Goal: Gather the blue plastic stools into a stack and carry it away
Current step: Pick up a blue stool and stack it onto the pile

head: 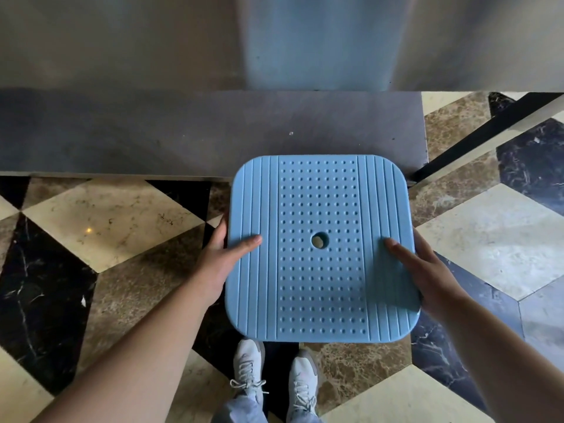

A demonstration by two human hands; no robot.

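Both hands — left hand [224, 257], right hand [427, 270] — are gripping the blue stool [320, 248] by its side edges, thumbs lying on top. A dark bench [183, 132] is standing just beyond — white shoes [274, 377] below, near.

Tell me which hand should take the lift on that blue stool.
Neither alone; both suit. The left hand grips the stool at its left edge, thumb on top, and the right hand mirrors it on the right edge. They sit level, so an even two-handed lift looks best.

Blue stool [320, 248] between both gripping hands
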